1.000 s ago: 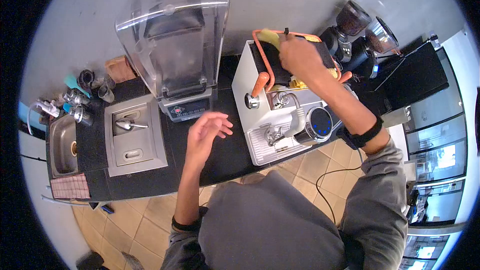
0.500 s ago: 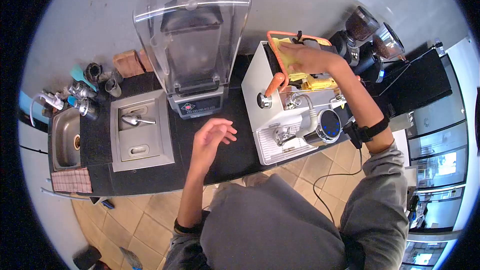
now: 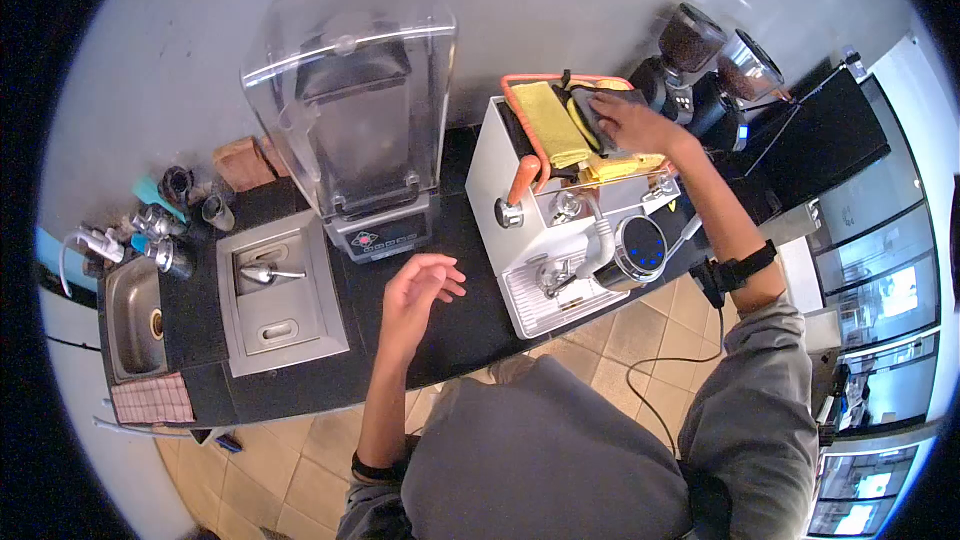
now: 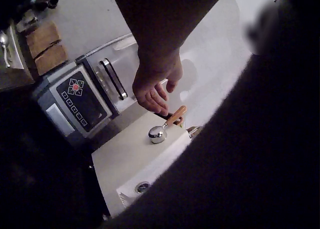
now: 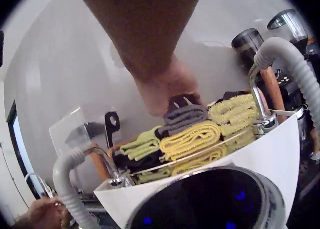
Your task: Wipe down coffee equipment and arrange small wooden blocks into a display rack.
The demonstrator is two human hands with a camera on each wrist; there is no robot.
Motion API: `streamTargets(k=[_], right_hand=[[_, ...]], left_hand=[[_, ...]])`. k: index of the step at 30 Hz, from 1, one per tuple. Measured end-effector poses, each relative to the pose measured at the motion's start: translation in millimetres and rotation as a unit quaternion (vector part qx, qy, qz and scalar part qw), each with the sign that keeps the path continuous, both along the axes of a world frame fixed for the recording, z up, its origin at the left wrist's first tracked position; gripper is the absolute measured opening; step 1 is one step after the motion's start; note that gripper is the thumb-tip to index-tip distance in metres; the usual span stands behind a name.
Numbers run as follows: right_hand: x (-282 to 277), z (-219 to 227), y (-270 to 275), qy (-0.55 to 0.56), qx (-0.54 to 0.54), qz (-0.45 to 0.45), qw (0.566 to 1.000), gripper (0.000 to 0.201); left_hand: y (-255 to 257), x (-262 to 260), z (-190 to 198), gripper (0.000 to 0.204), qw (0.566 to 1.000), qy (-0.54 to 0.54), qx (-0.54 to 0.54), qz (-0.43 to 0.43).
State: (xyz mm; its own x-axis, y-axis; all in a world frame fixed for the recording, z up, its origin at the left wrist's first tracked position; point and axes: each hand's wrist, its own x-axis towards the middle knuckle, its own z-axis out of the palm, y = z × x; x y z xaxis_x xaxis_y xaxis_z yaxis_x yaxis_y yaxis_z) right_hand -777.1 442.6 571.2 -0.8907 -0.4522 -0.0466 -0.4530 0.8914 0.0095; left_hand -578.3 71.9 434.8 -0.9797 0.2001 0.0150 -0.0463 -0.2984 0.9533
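Observation:
My right hand rests with its fingers on a folded dark grey cloth on top of the white espresso machine. Left of that hand, a yellow cloth lies flat inside the orange rail. More folded yellow cloths sit along the front of the machine's top. The fingertips are partly hidden in the right wrist view. My left hand hovers over the black counter, holding nothing, its fingers loosely bent. It is near the blender base and left of the espresso machine.
A blender under a clear cover stands left of the machine. Two coffee grinders are at the back right. Further left are a metal scoop in a recessed tray, a sink and a checked cloth.
My right hand held a yellow cloth at the back left of the machine's top, then pressed it flat there. It has since moved right onto the grey cloth. The left hand stays about the same.

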Motion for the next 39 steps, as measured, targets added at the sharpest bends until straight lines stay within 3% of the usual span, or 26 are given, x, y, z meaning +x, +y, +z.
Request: streamTargets(k=[4, 5, 7, 11, 13, 15, 18, 21, 23, 25, 27, 31, 33, 35, 39], right_hand=[[15.5, 28.7, -2.8, -0.006, -0.042, 0.005, 0.999, 0.042], [6.8, 27.4, 14.5, 0.039, -0.091, 0.047, 0.994, 0.042], [0.9, 47.1, 32.0, 0.024, -0.072, 0.013, 0.997, 0.049], [-5.2, 28.5, 71.6, 0.013, -0.012, 0.042, 0.999, 0.056], [2.3, 13.2, 72.5, -0.158, -0.014, -0.013, 0.987, 0.061], [4.3, 2.4, 74.8, -0.145, -0.011, -0.041, 0.988, 0.062], [5.8, 0.5, 80.2, -0.076, 0.007, 0.016, 0.997, 0.061], [8.0, 20.0, 71.4, -0.144, -0.024, -0.006, 0.989, 0.058], [19.2, 29.8, 58.1, -0.018, -0.098, 0.098, 0.99, 0.056], [31.8, 33.8, 42.5, -0.02, -0.111, 0.134, 0.984, 0.053], [42.8, 29.9, 28.5, -0.107, -0.052, 0.139, 0.983, 0.049], [46.1, 32.1, 27.9, -0.04, -0.031, 0.167, 0.985, 0.041], [46.3, 32.0, 29.9, -0.021, -0.07, 0.189, 0.979, 0.039], [61.0, 42.4, 25.8, -0.052, -0.085, 0.147, 0.984, 0.038], [77.8, 22.4, 23.4, -0.055, -0.084, 0.142, 0.985, 0.037]], left_hand=[[11.9, -5.4, 2.9, 0.021, 1.0, 0.01, -0.012, -0.021], [14.2, -6.1, 2.8, 0.021, 0.999, 0.013, -0.015, -0.026], [17.1, -7.0, -0.4, 0.021, 0.999, 0.011, -0.019, -0.027], [22.0, -6.3, -5.1, 0.021, 1.0, -0.008, -0.028, -0.01], [26.6, -6.9, -0.3, 0.021, 0.999, -0.007, -0.037, -0.004], [32.6, -8.0, 0.4, 0.021, 0.999, -0.011, -0.045, 0.001], [41.0, -11.2, 1.4, 0.021, 0.999, 0.009, -0.053, -0.001], [49.1, -17.1, 7.3, 0.023, 0.997, 0.023, -0.073, 0.008], [52.6, -20.0, 11.8, 0.024, 0.995, 0.045, -0.082, 0.043], [61.8, -23.8, 14.8, 0.022, 0.993, 0.04, -0.092, 0.067], [72.5, -27.8, 14.6, 0.018, 0.982, 0.093, -0.087, 0.137], [85.7, -27.6, 16.1, 0.011, 0.955, 0.162, -0.092, 0.229], [85.9, -23.2, 11.4, 0.012, 0.953, 0.165, -0.085, 0.24], [87.8, -19.3, 6.0, 0.013, 0.959, 0.155, -0.081, 0.223], [92.6, -13.1, -7.9, 0.015, 0.972, 0.13, -0.056, 0.188]])
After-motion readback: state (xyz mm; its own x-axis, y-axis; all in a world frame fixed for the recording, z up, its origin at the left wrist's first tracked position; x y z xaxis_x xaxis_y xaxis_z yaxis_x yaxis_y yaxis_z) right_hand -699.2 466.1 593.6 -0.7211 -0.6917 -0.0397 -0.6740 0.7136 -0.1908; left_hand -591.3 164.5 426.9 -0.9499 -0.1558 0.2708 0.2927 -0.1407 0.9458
